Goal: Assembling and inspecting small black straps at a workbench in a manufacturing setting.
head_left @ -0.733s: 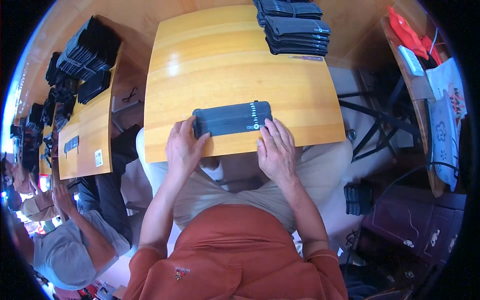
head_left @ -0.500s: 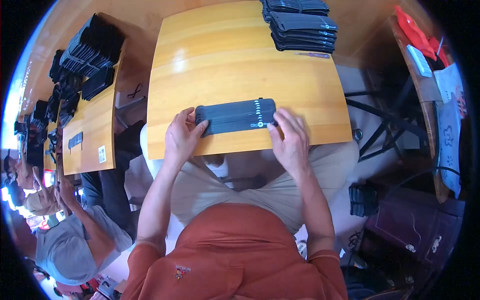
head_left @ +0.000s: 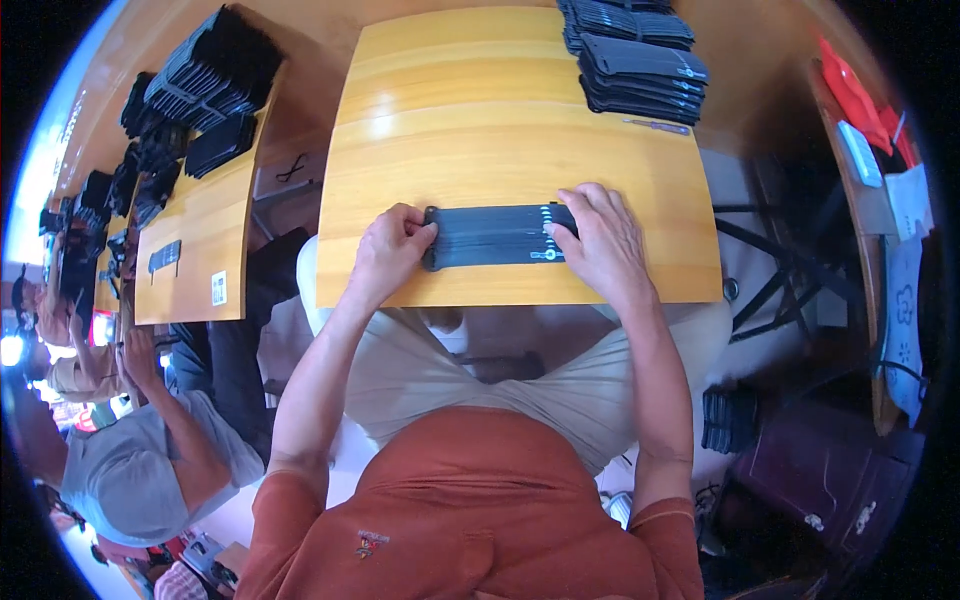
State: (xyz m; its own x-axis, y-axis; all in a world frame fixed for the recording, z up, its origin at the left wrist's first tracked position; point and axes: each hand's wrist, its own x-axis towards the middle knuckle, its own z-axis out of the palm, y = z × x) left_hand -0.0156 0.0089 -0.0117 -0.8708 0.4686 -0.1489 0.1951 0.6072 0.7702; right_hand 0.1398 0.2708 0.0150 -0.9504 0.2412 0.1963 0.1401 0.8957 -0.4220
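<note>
A flat stack of dark grey socks (head_left: 492, 236) lies across the near edge of the yellow wooden table (head_left: 480, 120). My left hand (head_left: 388, 252) pinches its left end between fingers and thumb. My right hand (head_left: 600, 240) covers its right end, fingers laid over the small white marks there. Both forearms come up from the lower edge over my lap.
A tall pile of dark socks (head_left: 640, 60) sits at the table's far right corner. Another wooden table (head_left: 200, 220) on the left carries more dark piles (head_left: 200, 90). A person in a grey shirt (head_left: 150, 460) sits lower left. A red tool (head_left: 850, 95) lies at right.
The view has shifted slightly. My hands have closed in on the ends of the sock stack, the left now pinching its end; the stack stays at the table's near edge.
</note>
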